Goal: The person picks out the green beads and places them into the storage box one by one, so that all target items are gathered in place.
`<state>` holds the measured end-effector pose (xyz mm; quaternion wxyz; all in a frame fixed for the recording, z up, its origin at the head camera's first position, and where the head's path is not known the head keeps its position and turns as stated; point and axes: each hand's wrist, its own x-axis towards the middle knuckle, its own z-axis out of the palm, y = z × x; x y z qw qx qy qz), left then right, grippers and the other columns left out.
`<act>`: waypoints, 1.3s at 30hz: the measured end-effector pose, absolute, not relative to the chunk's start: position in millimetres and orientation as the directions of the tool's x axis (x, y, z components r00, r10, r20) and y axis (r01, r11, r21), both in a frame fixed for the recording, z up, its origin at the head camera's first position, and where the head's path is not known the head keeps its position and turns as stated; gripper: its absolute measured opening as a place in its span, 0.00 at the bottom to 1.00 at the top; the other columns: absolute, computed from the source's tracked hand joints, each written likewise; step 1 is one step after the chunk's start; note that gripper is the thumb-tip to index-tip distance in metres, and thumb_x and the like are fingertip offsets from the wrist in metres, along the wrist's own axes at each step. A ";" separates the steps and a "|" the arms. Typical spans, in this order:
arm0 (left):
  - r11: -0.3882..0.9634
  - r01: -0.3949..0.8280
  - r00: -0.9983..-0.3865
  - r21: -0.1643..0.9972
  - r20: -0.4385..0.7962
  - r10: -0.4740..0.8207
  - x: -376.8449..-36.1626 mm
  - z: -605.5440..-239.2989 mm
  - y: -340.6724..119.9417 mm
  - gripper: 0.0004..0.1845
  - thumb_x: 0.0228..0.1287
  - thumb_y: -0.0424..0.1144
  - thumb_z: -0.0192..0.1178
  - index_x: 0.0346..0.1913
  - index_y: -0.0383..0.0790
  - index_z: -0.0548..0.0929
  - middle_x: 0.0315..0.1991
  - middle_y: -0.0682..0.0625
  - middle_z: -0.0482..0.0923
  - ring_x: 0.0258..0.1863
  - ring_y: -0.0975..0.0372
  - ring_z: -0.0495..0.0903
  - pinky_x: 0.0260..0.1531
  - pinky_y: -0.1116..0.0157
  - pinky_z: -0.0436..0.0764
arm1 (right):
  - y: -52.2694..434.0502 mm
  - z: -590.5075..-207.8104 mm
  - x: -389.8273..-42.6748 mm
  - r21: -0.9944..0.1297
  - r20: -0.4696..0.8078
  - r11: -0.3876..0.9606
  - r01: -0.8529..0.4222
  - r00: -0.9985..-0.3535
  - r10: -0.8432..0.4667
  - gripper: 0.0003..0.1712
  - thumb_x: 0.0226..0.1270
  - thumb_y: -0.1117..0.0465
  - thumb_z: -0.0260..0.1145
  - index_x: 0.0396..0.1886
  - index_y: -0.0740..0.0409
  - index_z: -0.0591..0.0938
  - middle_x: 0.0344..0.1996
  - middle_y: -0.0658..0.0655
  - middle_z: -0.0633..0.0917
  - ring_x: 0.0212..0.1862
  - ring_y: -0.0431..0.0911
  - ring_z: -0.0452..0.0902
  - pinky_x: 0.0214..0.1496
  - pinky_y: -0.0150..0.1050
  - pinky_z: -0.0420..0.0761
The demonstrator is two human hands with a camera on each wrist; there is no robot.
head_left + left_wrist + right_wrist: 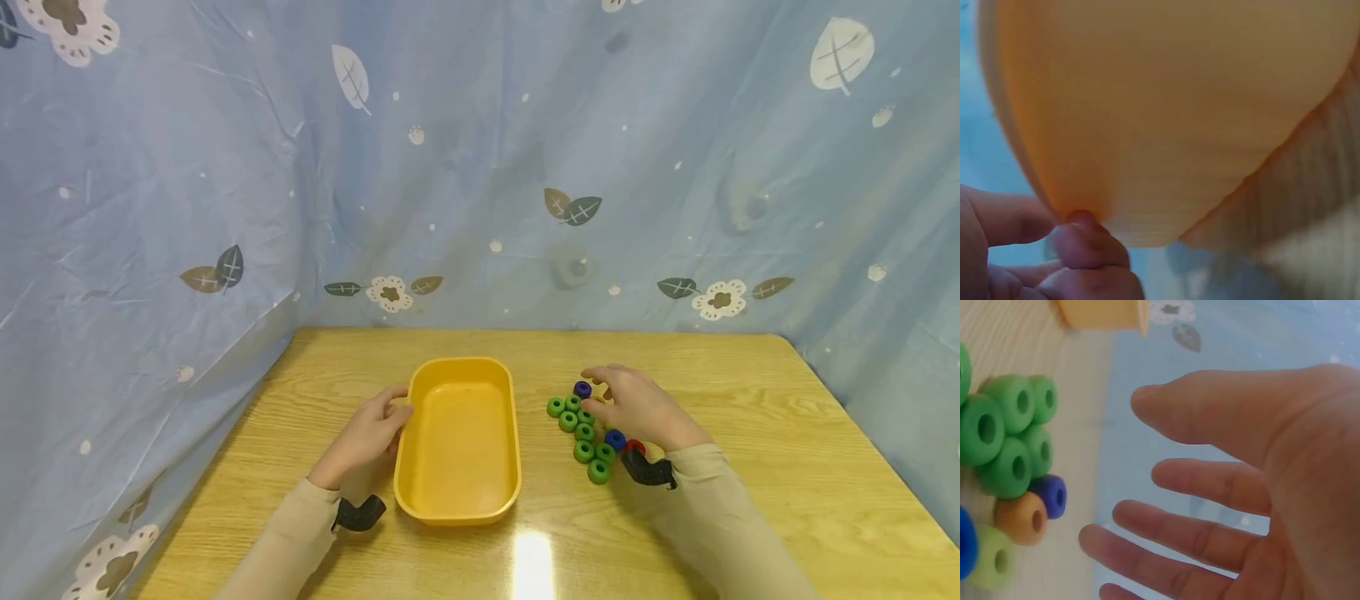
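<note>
My left hand (pixel 371 433) grips the left rim of an orange-yellow plastic tray (pixel 457 454), which has nothing in it. In the left wrist view, the thumb and curled fingers meet at the edge of the tray wall (pixel 1166 112). To the tray's right, my right hand (pixel 637 408) hovers over a cluster of thick ring-shaped beads, its fingers spread and holding nothing. Several green beads (pixel 1007 397) lie close together there. Beside them are a purple bead (pixel 1044 494), an orange bead (pixel 1010 519) and a yellow-green bead (pixel 984 562). A blue bead (pixel 615 446) and a red bead (pixel 635 444) lie near my right wrist.
Everything stands on a wood-grain table (pixel 345 367). A blue curtain (pixel 480 167) printed with leaves and flowers hangs behind it and along both sides. Black wrist mounts (pixel 360 514) sit at both sleeves. Light glares off the tabletop in front of the tray.
</note>
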<state>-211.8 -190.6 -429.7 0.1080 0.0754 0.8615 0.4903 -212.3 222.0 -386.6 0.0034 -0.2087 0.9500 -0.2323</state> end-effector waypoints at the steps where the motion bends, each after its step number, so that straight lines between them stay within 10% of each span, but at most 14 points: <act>1: 0.487 0.015 -0.965 0.873 -0.116 0.237 -212.1 -431.4 -190.1 0.26 0.84 0.42 0.50 0.78 0.37 0.65 0.25 0.46 0.76 0.19 0.55 0.73 0.20 0.64 0.74 | 222.5 -388.2 -213.0 -0.444 0.095 0.804 -0.396 -0.913 -0.397 0.27 0.74 0.58 0.68 0.67 0.66 0.79 0.62 0.69 0.82 0.46 0.55 0.86 0.44 0.48 0.87; 20: 0.271 -0.032 -0.968 0.962 -0.098 0.230 -219.2 -455.1 -186.6 0.26 0.83 0.44 0.52 0.77 0.41 0.66 0.16 0.50 0.70 0.11 0.63 0.62 0.14 0.69 0.66 | 239.2 -419.4 -174.8 -0.465 0.169 0.751 -0.470 -0.879 -0.445 0.22 0.66 0.65 0.75 0.59 0.62 0.84 0.47 0.57 0.86 0.30 0.32 0.72 0.29 0.31 0.77; 39: 0.270 -0.001 -0.975 0.963 -0.061 0.215 -217.3 -460.1 -184.4 0.26 0.84 0.46 0.50 0.77 0.43 0.66 0.16 0.51 0.74 0.10 0.63 0.63 0.13 0.70 0.66 | 238.8 -431.7 -173.2 -0.475 0.078 0.740 -0.476 -0.860 -0.504 0.21 0.61 0.74 0.71 0.53 0.54 0.86 0.42 0.49 0.84 0.29 0.32 0.69 0.29 0.31 0.73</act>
